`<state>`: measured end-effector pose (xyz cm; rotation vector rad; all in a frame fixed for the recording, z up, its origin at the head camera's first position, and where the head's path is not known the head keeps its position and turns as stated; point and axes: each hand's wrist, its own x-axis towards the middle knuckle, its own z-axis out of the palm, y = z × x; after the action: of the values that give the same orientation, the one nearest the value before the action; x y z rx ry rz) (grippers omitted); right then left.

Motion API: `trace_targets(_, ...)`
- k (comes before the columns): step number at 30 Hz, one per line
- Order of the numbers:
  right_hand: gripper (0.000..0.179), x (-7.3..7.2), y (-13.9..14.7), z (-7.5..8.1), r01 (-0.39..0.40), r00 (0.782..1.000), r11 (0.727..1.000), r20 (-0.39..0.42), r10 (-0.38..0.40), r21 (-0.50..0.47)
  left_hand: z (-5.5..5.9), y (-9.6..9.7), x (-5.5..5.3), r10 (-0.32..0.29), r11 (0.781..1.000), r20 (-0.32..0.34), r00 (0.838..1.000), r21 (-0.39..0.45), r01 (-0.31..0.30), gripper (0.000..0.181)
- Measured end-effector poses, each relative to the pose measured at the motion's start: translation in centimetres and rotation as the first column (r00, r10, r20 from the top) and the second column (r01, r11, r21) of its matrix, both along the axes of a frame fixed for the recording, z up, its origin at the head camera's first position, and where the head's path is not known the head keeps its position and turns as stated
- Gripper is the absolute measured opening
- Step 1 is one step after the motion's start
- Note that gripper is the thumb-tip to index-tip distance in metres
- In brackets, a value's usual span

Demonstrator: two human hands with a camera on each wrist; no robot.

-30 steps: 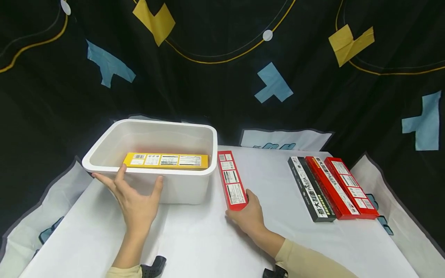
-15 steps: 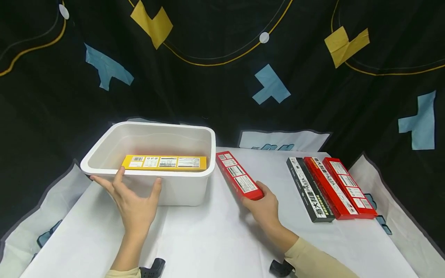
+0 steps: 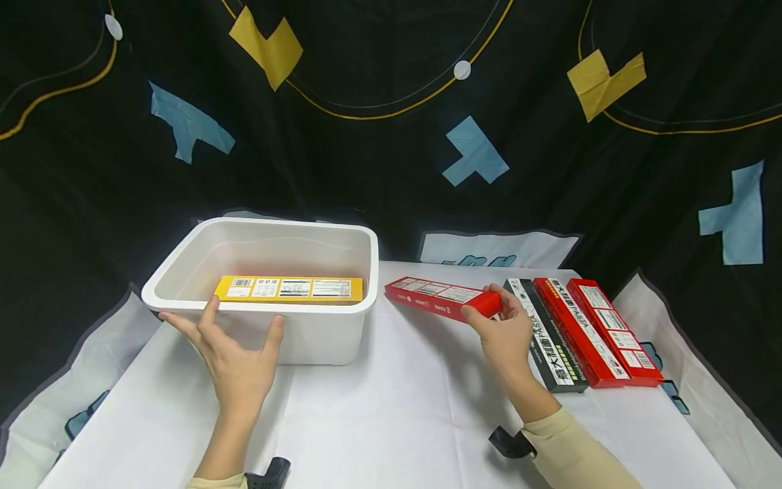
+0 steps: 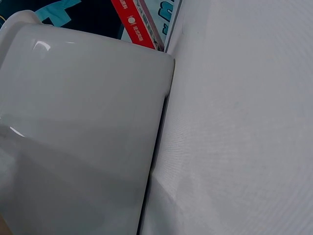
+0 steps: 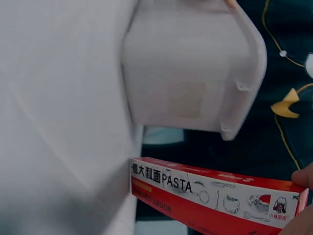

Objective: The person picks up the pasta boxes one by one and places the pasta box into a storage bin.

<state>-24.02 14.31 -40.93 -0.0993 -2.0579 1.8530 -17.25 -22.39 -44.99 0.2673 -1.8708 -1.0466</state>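
A red pasta box [image 3: 436, 297] is pinched at its right end by my right hand [image 3: 507, 333]. That end is raised and the box tilts down to the left; its "PASTA" side shows in the right wrist view. My left hand [image 3: 241, 370] has its fingers spread against the front of a white plastic bin [image 3: 324, 333], with fingertips at the rim. Inside the bin lies a yellow box [image 3: 290, 288]; some red shows behind it, and the bottom is hidden. In the left wrist view, the bin wall [image 4: 88, 122] fills the left side, and the held pasta box [image 4: 134, 24] appears at the top.
A black pasta box [image 3: 550, 343] and two red pasta boxes [image 3: 580, 329] lie side by side at the right of the white-covered table [image 3: 366, 435]. A black patterned cloth [image 3: 366, 176] hangs behind the table.
The right hand has moved right and up, drawing the red pasta box with it, lifting its near end and turning it more crosswise. The left hand stays at the bin.
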Motion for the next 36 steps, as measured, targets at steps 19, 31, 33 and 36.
trace_targets(19, 0.059, -0.7, 2.3, 7.6, -0.004, 0.965, 0.992, -0.262, -0.029, -0.125, 0.4, -0.1, -0.1, 0.010, 1.000, -0.007, 1.000, -0.011, -0.011, 0.095)
trace_targets(31, 0.055, -1.4, 0.3, 10.1, -0.267, 0.899, 0.928, -0.415, 0.141, -0.261, -0.1, -0.2, -0.1, 0.016, 1.000, -0.007, 1.000, -0.009, -0.016, 0.095)
trace_targets(33, 0.054, -1.5, -0.2, 10.3, -0.316, 0.882, 0.911, -0.436, 0.179, -0.264, -0.2, -0.2, -0.1, 0.018, 1.000, 0.003, 1.000, -0.009, -0.018, 0.095)
trace_targets(36, 0.052, -1.7, -1.2, 10.5, -0.383, 0.855, 0.885, -0.465, 0.230, -0.267, -0.2, -0.2, -0.1, 0.020, 1.000, 0.013, 1.000, -0.009, -0.020, 0.095)
